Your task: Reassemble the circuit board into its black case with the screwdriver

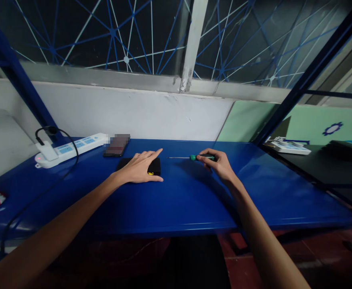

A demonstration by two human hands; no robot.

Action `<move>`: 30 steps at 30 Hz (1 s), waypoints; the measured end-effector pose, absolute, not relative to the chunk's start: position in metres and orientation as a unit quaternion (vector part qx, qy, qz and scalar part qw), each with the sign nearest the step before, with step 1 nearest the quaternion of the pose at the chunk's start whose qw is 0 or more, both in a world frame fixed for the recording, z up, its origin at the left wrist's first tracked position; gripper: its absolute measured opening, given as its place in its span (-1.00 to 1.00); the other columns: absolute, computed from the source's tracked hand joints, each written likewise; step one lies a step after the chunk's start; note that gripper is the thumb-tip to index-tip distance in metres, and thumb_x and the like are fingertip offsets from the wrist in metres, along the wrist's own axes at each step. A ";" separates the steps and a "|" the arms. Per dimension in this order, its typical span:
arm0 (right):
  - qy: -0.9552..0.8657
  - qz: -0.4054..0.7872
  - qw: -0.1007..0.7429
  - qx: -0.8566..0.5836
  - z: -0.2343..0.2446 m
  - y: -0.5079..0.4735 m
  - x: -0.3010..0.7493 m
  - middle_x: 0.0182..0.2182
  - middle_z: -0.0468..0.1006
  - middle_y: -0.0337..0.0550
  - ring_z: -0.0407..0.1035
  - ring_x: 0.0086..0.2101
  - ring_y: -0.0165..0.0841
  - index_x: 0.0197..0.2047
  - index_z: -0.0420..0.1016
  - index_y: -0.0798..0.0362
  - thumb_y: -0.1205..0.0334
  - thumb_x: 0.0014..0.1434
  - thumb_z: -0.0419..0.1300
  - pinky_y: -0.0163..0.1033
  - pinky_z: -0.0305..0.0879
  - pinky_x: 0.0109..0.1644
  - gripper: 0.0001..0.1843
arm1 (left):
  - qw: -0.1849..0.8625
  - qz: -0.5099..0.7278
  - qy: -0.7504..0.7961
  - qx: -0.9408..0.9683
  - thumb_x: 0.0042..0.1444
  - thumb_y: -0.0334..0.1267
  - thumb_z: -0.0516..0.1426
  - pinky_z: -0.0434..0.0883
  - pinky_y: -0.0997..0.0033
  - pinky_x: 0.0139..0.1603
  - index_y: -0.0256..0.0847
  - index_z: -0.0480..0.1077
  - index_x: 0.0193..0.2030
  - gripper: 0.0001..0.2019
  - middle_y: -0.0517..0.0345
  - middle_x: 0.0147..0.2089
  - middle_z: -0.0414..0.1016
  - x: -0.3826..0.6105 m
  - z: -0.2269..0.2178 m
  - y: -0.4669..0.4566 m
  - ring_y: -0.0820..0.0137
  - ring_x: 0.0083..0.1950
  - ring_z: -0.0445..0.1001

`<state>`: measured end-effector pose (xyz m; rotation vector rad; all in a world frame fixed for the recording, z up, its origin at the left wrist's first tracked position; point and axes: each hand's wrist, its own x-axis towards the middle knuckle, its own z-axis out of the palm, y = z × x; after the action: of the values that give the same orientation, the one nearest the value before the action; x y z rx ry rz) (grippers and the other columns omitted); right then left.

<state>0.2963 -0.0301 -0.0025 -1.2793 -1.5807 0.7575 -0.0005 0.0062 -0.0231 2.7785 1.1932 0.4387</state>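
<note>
Possibly the screwdriver (194, 157), pinched only by the handle in the right hand (219, 164), slips, because the left hand (139, 168) lies flat and open on the black box (154, 167).

Blue worktop (188, 200), glossy, running wall to wall w/ a blue frame post at each end. Back left: white power strip (73, 147) lying flat, white plug in its near end, black cable (40, 192) trailing off the front edge. Just right of the strip, a dark phone (116, 145), face up. Centre: small black box (151, 166) w/ a yellow mark on its front, left hand (139, 168) flat on top. Right of it, a green-handled screwdriver (190, 157), tip pointing left, handle in the right hand (219, 164).
</note>
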 end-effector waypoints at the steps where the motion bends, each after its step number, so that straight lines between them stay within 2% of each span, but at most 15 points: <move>1: -0.642 0.308 0.468 -0.523 -0.002 -0.030 0.297 -0.73 0.25 -0.36 0.08 -0.68 -0.51 -0.38 0.42 0.11 -0.02 0.00 0.30 -0.32 -0.03 -0.59 -0.66 | 0.048 0.128 0.390 0.911 0.01 0.34 0.09 0.21 -0.07 0.08 -0.09 -0.18 0.43 -0.03 -0.25 0.30 0.20 -0.002 -0.025 0.008 -0.10 0.22 0.24; 7: -0.646 0.309 0.465 -0.521 -0.004 -0.029 0.297 -0.72 0.26 -0.35 0.08 -0.68 -0.51 -0.38 0.44 0.11 -0.03 -0.01 0.31 -0.32 -0.03 -0.59 -0.65 | 0.057 0.142 0.393 0.906 0.14 0.20 0.07 0.24 -0.02 0.07 -0.05 0.04 0.37 -0.27 -0.17 0.24 0.30 -0.004 -0.031 0.012 -0.01 0.18 0.30; 16: -0.652 0.307 0.456 -0.523 -0.002 -0.031 0.294 -0.71 0.26 -0.35 0.10 -0.67 -0.51 -0.38 0.44 0.10 0.00 0.00 0.30 -0.31 -0.02 -0.58 -0.69 | 0.106 0.271 0.374 0.881 0.17 0.11 0.11 0.26 0.00 0.13 0.02 0.07 0.35 -0.35 -0.08 0.26 0.26 -0.004 -0.018 0.009 0.08 0.23 0.28; 30: -0.664 0.319 0.441 -0.513 -0.003 -0.032 0.291 -0.69 0.26 -0.35 0.07 -0.66 -0.52 -0.34 0.44 0.10 0.00 0.00 0.29 -0.32 -0.06 -0.58 -0.68 | 0.095 0.274 0.362 0.886 0.17 0.08 0.12 0.26 0.00 0.14 0.01 0.13 0.32 -0.39 -0.06 0.25 0.29 -0.001 -0.019 0.007 0.10 0.20 0.31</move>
<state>0.2906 -0.0320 -0.0034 -1.2740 -1.6483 0.7918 -0.0008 0.0075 -0.0192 2.6252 1.0741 0.8128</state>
